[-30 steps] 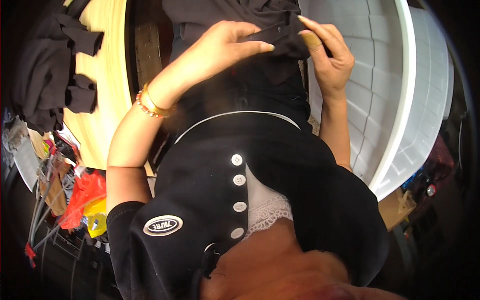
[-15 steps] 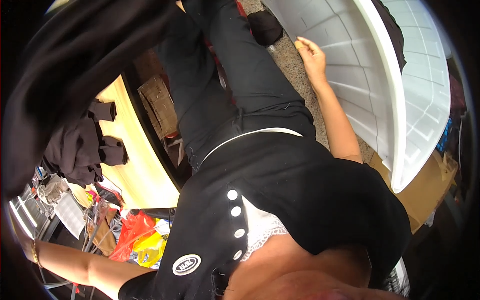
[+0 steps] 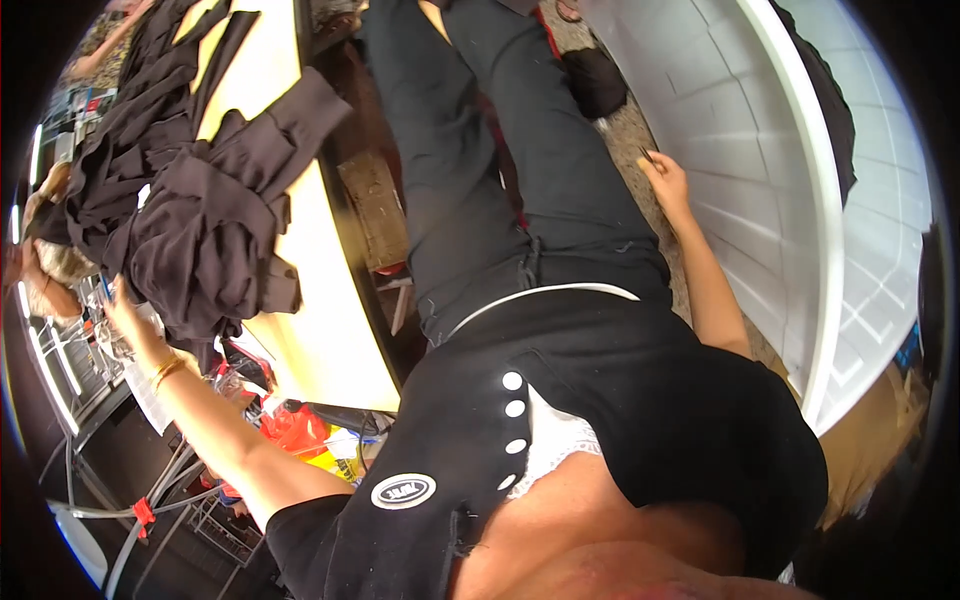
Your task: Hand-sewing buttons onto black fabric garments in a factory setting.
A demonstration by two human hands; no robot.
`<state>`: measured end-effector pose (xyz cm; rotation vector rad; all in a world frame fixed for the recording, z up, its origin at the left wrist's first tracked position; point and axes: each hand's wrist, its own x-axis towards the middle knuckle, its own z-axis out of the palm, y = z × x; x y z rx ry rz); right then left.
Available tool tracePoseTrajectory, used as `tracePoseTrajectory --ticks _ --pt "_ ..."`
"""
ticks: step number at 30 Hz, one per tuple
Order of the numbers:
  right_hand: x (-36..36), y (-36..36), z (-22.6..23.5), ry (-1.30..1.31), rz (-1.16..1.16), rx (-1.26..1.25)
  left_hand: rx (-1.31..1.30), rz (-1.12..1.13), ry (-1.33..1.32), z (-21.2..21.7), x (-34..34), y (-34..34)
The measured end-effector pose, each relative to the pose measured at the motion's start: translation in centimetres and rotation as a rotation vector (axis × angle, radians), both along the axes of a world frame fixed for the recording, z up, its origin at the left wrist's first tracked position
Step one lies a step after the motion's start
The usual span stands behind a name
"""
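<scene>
My left hand [image 3: 128, 318] is stretched out at the left, against the near edge of a heap of dark brown garments [image 3: 215, 225] on a pale wooden table. Its fingers are small and partly lost against the cloth, so their grip is unclear. At the right, my right hand [image 3: 668, 186] hangs beside a large white plastic bin [image 3: 700, 100]. The fingers are closed around a small dark thing with a thin tip [image 3: 648, 156], too small to name. One fingertip has a yellowish wrap.
Bare tabletop [image 3: 335, 345] shows along the table's near side. Under it stands a cardboard box [image 3: 372, 215]. Red and yellow plastic bags [image 3: 298, 430] lie below left. Another person's arm [image 3: 50, 295] is at the far left. A dark cloth bundle [image 3: 592, 82] lies on the floor.
The large dark cloth that blurred across the upper left is gone from there; garments now lie heaped on the table. My left hand has moved up and in beside them. My right hand stays low.
</scene>
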<state>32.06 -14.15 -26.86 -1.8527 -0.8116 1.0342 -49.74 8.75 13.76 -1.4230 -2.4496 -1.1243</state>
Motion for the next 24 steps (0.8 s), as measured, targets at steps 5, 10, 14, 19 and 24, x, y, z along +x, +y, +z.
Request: tracePoseTrajectory --ticks 5,10,14,19,24 --pt "0.1 -1.4 -2.4 0.018 0.017 -0.031 0.036 -0.574 0.341 -4.9 17.6 -0.5" --pt "-1.6 -3.2 -4.2 0.153 -0.066 -0.032 -0.318 -0.655 0.464 -9.7 26.4 -4.5" --pt "-1.0 -3.5 -4.6 0.148 -0.033 -0.078 -0.401 -0.605 0.573 -13.8 27.2 -6.2" --pt "-0.2 -4.2 -4.7 0.076 -0.021 -0.073 -0.252 -0.539 0.681 -17.3 27.1 -6.0" --pt "-0.3 -4.2 -4.5 0.088 -0.063 -0.053 -0.249 -0.501 0.71 -17.4 27.4 -5.6"
